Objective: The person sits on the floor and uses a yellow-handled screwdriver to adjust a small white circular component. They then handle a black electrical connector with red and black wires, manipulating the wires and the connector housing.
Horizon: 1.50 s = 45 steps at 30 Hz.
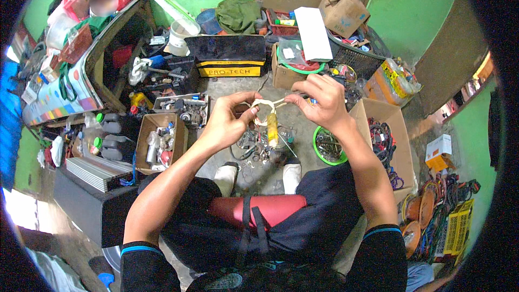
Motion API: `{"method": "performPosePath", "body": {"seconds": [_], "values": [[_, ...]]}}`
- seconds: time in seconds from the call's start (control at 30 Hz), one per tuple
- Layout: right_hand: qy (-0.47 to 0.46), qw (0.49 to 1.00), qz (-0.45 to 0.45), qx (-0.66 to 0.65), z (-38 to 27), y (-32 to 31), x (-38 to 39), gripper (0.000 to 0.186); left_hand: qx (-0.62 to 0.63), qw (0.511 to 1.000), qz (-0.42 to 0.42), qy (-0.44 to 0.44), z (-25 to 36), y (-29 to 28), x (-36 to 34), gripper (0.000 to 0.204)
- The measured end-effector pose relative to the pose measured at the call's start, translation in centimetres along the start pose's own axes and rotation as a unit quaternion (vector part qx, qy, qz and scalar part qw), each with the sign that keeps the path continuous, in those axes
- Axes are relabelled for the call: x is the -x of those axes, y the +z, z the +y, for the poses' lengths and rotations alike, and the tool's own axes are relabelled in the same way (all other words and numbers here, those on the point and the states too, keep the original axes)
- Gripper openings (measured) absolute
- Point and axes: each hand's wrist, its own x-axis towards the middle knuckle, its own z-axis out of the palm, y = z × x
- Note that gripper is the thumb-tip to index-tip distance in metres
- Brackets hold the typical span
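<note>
My left hand [230, 119] pinches a loop of cream-coloured wire [264, 102] between thumb and fingers. A short way to the right, my right hand [323, 103] grips an end of the same wire, its fingers pressed together. From the wire hangs a yellow, see-through-looking cylinder [272, 128] with a pale lower tip, upright between the two hands. What it is exactly I cannot make out. Below it, on the floor between my feet, lies a tangle of dark cables and small parts [258, 148].
Left stand an open cardboard box of parts [141, 146] and a metal-finned block [97, 173]. To the right are a green-rimmed basin [315, 148] and a large carton of cables [403, 154]. A black-and-yellow box [232, 69] lies ahead. A red object [281, 208] rests across my lap.
</note>
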Motion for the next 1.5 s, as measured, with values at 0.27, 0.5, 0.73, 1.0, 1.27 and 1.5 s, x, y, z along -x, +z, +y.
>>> {"method": "performPosePath", "body": {"seconds": [0.27,0.5,0.73,1.0,1.27,1.5], "values": [[-0.023,0.999,0.026,0.015,-0.7,-0.2,-0.8,0.025,0.131,0.990,-0.007,-0.043,-0.2,-1.2,-0.1,0.026],[0.127,0.978,-0.093,-0.140,-1.9,2.7,1.3,0.020,0.150,0.988,0.016,-0.040,-0.4,-0.4,0.5,0.028],[0.064,0.988,-0.099,0.102,-1.2,2.8,1.2,0.022,0.126,0.989,-0.003,-0.073,-0.3,0.0,0.7,0.026],[0.220,0.940,-0.209,-0.157,-0.9,1.7,1.1,0.027,-0.016,1.000,0.001,-0.024,-0.2,-1.2,0.4,0.025],[0.131,0.979,-0.125,-0.098,-1.0,1.2,0.4,0.016,-0.172,0.983,-0.004,0.062,-0.5,-0.5,0.3,0.017],[0.242,0.947,-0.117,-0.177,-4.0,1.8,0.6,0.017,-0.280,0.947,0.114,0.111,-1.1,-0.2,0.5,0.019]]}}
